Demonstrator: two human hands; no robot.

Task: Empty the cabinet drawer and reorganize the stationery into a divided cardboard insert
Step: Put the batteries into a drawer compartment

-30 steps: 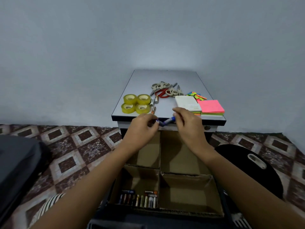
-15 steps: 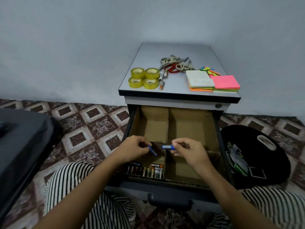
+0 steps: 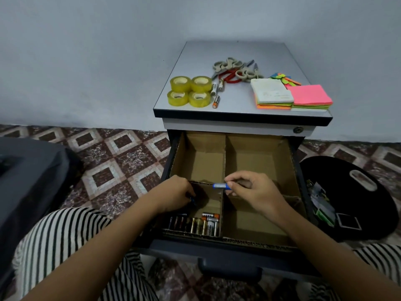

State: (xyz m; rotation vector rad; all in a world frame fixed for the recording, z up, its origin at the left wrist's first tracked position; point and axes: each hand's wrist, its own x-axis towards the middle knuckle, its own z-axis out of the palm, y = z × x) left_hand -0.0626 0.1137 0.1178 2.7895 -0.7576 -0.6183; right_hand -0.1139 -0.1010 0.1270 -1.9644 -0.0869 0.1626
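The open drawer [image 3: 227,246] holds a cardboard insert [image 3: 258,157] split into compartments. Several batteries [image 3: 199,224] lie in the near left compartment. My left hand [image 3: 175,196] reaches down into that compartment and grips a small dark blue battery, mostly hidden by my fingers. My right hand [image 3: 251,190] hovers over the middle divider and pinches a blue battery [image 3: 221,186] held level. On the cabinet top [image 3: 236,51] lie several yellow tape rolls [image 3: 189,91], three loose batteries [image 3: 217,90], scissors [image 3: 234,69] and sticky note pads [image 3: 290,96].
A black round bag [image 3: 355,198] with small items sits on the floor right of the drawer. A dark grey bag [image 3: 28,181] lies at the left. The floor is patterned tile [image 3: 121,164]. My striped trouser legs [image 3: 71,246] flank the drawer front.
Both hands came down from the cabinet top's front edge to the drawer, each carrying a blue battery. My left hand has since dropped deeper into the near left compartment.
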